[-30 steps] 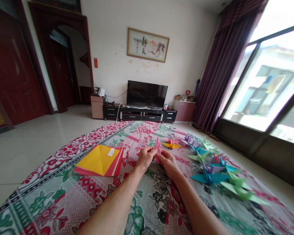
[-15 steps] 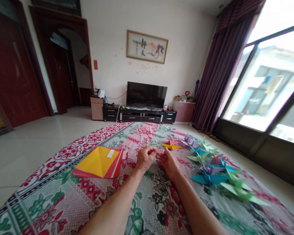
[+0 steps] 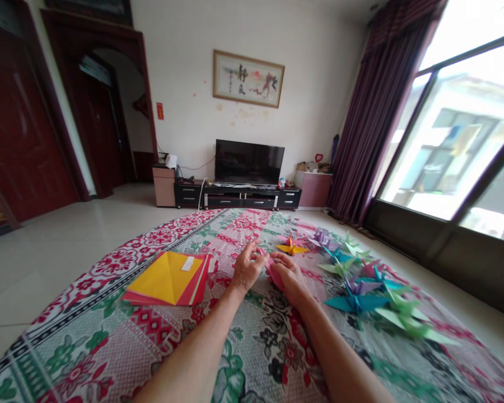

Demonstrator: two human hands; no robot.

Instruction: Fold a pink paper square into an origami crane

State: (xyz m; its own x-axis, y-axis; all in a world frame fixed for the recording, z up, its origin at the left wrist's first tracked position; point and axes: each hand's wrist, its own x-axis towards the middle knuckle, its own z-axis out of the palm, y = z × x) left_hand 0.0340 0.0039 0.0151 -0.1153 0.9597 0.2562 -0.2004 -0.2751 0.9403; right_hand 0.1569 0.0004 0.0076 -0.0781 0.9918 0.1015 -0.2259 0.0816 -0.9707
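Observation:
Over the middle of the cloth, a narrow piece of pink folded paper (image 3: 274, 272) is held between my two hands. My right hand (image 3: 289, 275) closes around its lower part, covering some of it. At the upper tip, my left hand (image 3: 247, 270) pinches the paper with thumb and fingers; the exact fold is too small to make out. Just beyond my right hand sits an orange-yellow paper crane (image 3: 293, 247). Left of my hands lies a stack of square sheets with a yellow sheet (image 3: 166, 277) on top, creased, with a small white label (image 3: 187, 263) on it.
Several folded cranes crowd the right side, among them a blue crane (image 3: 357, 302), a green crane (image 3: 411, 319) and a purple crane (image 3: 323, 239). A patterned tablecloth (image 3: 121, 347) covers the round table. Beyond stand a television (image 3: 250, 162) and a low black cabinet (image 3: 224, 200).
The pink paper has turned from lying nearly level to slanting, with its lower part now in my right hand. My right fingers have curled in around it; my left fingers have shifted at the tip.

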